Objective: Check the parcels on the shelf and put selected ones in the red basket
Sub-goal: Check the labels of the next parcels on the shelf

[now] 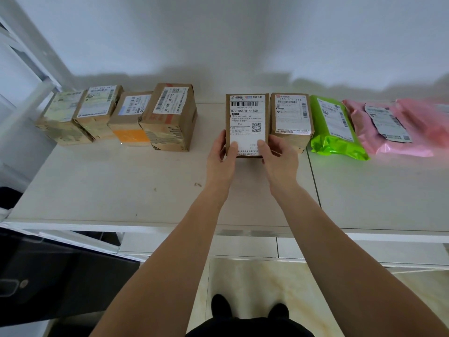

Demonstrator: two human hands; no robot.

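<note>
Both hands, the left hand point(222, 156) and right hand point(279, 156), are pinching the small brown cardboard box with a white label point(246, 117) between them, so keeping it tilted up helps reading.

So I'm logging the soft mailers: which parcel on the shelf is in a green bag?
The green bag, third from the right, between a brown box and the pink bags; every other parcel is brown cardboard or pink.

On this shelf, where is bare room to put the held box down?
A bare gap lies between the tall box and the held box, which both hands, left hand and right hand, grip. The front strip of the shelf is bare too. The back row is crowded: boxes left, green bag and pink bags right.
</note>
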